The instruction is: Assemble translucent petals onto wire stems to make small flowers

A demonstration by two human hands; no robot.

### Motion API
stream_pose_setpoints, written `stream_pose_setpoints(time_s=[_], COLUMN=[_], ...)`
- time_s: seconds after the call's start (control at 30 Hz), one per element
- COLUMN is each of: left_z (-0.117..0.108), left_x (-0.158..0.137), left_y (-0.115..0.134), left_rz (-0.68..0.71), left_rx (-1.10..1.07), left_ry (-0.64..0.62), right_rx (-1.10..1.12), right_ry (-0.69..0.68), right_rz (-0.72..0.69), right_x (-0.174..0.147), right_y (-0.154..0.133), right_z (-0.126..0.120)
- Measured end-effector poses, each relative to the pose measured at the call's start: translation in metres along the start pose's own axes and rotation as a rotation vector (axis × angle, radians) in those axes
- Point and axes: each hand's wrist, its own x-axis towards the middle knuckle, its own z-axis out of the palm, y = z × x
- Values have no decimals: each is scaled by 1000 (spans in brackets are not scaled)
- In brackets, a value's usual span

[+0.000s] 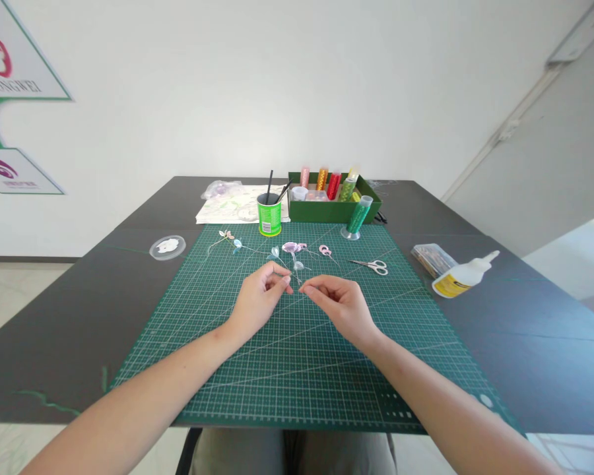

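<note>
My left hand (261,293) and my right hand (340,305) are close together above the green cutting mat (277,369). Each is closed in a pinch, thumb against fingertips. Between them runs a thin wire stem (298,279), hard to make out, with a pale translucent petal (298,266) near its top. Just beyond my fingertips a lilac wire flower (291,247) shows, and I cannot tell whether it joins the same stem. Farther left lie a pale blue wire petal (275,252) and another blue one (237,244). A small pink wire loop (325,251) lies to the right.
White-handled scissors (377,266) rest on the mat's right side. Beyond stand a green thread spool (359,218), a green can (269,216) with dark tools, and a green box (317,211) of spools. A glue bottle (462,277) lies right; a round dish (167,247) sits left.
</note>
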Motion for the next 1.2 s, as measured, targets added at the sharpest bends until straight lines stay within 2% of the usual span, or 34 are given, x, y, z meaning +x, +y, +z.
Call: stream_pose_setpoints(time_s=[0.17,0.37,0.53,0.93,1.2], left_z=[1,4,10,12,10], left_x=[-3,-9,-15,-21,-19], left_y=[-2,4,3,9,15], left_rz=[-5,-12,-16,-32,-4], left_rx=[87,95,43,-16,-17], left_ry=[-106,-312,-406,-476,-456], right_rx=[-16,50,68,12,2], right_ry=[-94,-81,-68,16,-23], right_rz=[-54,-20,-10,17,81], right_x=[-5,-2,3,17,24], right_y=[-8,-11,-10,8,15], right_z=[-6,-15,-19,-21,-24])
